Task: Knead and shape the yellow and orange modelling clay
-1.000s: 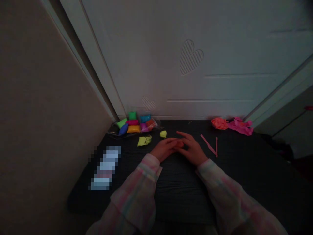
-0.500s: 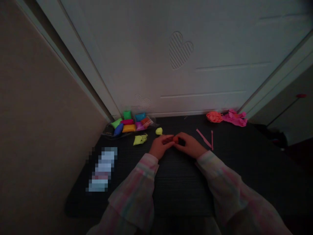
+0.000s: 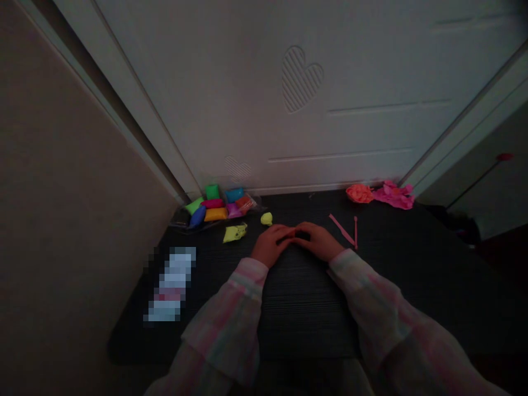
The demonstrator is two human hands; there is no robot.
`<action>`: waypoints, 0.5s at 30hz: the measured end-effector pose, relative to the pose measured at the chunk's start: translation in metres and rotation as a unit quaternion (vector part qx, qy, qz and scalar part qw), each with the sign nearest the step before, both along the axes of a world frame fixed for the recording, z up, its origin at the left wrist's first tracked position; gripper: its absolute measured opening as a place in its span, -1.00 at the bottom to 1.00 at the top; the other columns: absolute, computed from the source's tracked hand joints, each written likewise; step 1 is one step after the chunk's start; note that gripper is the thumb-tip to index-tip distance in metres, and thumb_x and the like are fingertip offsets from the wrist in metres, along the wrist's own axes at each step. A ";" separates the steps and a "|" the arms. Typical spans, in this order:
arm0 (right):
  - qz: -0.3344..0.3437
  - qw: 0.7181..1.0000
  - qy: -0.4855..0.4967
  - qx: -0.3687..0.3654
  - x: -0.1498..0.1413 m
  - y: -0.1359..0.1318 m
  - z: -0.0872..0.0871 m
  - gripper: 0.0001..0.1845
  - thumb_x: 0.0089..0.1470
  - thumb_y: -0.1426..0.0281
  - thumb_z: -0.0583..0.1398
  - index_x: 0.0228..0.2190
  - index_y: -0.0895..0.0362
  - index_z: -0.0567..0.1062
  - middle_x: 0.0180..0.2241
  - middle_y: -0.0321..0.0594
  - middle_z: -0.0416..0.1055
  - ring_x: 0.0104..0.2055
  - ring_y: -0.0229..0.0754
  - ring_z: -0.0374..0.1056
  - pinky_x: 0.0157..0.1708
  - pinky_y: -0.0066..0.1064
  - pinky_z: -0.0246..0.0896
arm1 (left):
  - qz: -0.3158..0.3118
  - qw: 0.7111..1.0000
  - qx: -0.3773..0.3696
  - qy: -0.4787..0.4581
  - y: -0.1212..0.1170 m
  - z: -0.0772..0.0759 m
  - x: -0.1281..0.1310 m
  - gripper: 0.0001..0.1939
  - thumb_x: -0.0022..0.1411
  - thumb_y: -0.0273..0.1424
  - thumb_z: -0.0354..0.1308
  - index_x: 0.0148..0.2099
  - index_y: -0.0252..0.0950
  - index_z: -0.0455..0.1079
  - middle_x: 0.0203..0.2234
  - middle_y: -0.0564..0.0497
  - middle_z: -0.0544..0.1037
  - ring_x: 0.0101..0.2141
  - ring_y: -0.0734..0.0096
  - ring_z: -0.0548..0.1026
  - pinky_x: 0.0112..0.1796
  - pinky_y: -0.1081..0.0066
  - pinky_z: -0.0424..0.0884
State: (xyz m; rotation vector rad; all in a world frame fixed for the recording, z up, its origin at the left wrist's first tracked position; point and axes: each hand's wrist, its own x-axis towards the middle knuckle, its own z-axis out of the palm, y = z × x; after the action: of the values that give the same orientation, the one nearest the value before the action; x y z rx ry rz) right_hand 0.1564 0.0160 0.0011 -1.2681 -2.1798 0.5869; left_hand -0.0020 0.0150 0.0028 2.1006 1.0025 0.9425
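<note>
My left hand and my right hand meet over the middle of the dark table, fingertips together. Pinched between them is a small piece of orange-red modelling clay, mostly covered by the fingers. Just beyond my left hand lies a yellow clay lump. A crumpled yellow clay packet rests to its left. Two thin pink modelling tools, one slanted and one nearly straight, lie right of my right hand.
A clear bag of colourful clay packets sits at the back left. Orange and pink crumpled, petal-like pieces lie at the back right. A blurred-out bright rectangle is on the left. A white door rises behind the dark table.
My fingertips have come closer together, and less of the orange-red clay shows between them. The whole view has shifted slightly; the other things lie as before.
</note>
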 end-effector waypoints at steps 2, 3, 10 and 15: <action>-0.001 1.000 -0.005 0.008 0.000 0.000 -0.001 -0.82 -0.14 0.37 0.07 -0.41 0.16 0.36 -0.41 -0.23 0.31 -0.34 -0.27 0.22 -0.31 -0.39 0.12 | 0.006 1.000 0.020 0.014 0.001 -0.002 0.000 -0.70 -0.01 -0.38 -0.04 -0.15 -0.19 0.27 -0.27 0.01 0.36 -0.22 0.45 0.29 -0.15 0.41 0.17; -0.004 1.000 -0.007 0.013 -0.001 0.000 -0.002 -0.82 -0.14 0.37 0.07 -0.41 0.16 0.36 -0.41 -0.22 0.31 -0.34 -0.26 0.22 -0.31 -0.39 0.12 | 0.008 0.999 0.027 0.020 0.001 -0.003 0.000 -0.69 0.00 -0.39 -0.05 -0.14 -0.19 0.26 -0.24 0.01 0.35 -0.20 0.45 0.28 -0.14 0.41 0.16; -0.002 0.999 -0.027 0.034 -0.001 0.002 -0.006 -0.83 -0.14 0.36 0.07 -0.43 0.16 0.36 -0.41 -0.21 0.31 -0.33 -0.24 0.21 -0.30 -0.35 0.12 | -0.010 0.999 0.020 0.032 0.005 -0.009 -0.001 -0.71 0.03 -0.42 -0.09 -0.17 -0.14 0.29 -0.21 0.05 0.35 -0.19 0.46 0.28 -0.13 0.42 0.16; -0.004 0.999 -0.032 0.037 -0.002 0.001 -0.005 -0.84 -0.15 0.37 0.09 -0.43 0.15 0.36 -0.41 -0.21 0.32 -0.33 -0.23 0.21 -0.29 -0.34 0.11 | -0.009 0.999 0.014 0.029 0.004 -0.006 0.000 -0.72 0.02 -0.42 -0.09 -0.18 -0.15 0.30 -0.23 0.05 0.36 -0.21 0.47 0.29 -0.15 0.43 0.17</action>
State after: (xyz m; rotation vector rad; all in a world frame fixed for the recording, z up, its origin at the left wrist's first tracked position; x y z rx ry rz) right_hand 0.1547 0.0173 -0.0035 -1.2714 -2.2276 0.4628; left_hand -0.0021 0.0192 -0.0037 2.1673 1.0035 0.8955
